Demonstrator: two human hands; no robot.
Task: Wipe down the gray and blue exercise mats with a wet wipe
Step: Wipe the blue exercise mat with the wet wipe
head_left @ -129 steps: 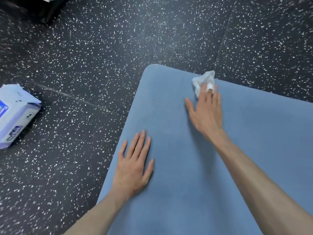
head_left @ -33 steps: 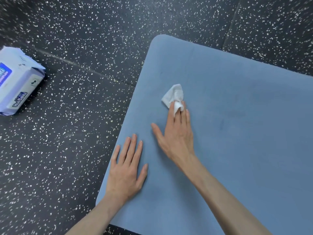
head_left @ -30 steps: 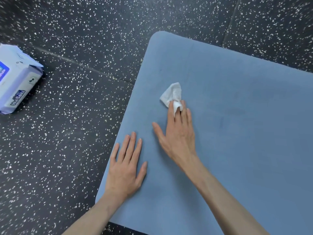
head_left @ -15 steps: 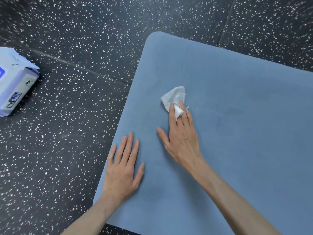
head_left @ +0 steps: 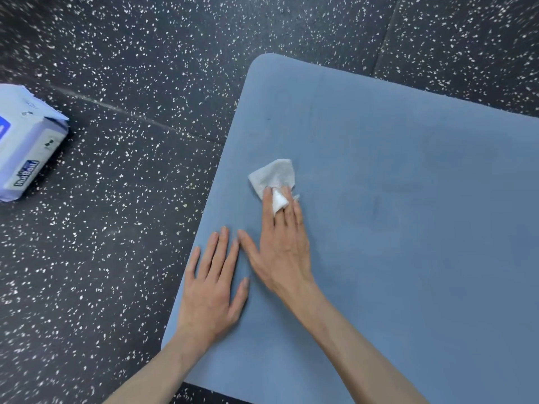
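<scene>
At the far left, on the black speckled rubber floor (head_left: 122, 199), lies a pack of wet wipes (head_left: 27, 144), white and pale blue with a blue label, cut off by the frame's left edge and well apart from the mat; a faint seam in the floor runs from just behind the pack toward the mat's left edge. The blue exercise mat (head_left: 408, 228) fills the right and lower part of the view, its rounded far-left corner pointing up toward the top of the frame. The left hand (head_left: 213, 290) lies flat on the mat close to its left edge, palm down, fingers straight and slightly spread, holding nothing. Just to its right, the right hand (head_left: 284, 246) also lies palm down on the mat, its thumb tip almost meeting the left hand's fingertips (whether they touch, I cannot tell); its fingers are stretched forward and press a crumpled white wet wipe (head_left: 272, 177) onto the mat, a fold of it coming up over the middle finger between its neighbours. The wipe sits in the mat's left part, a little inside the left edge and well short of the far edge; both bare forearms reach in from the bottom of the frame.
</scene>
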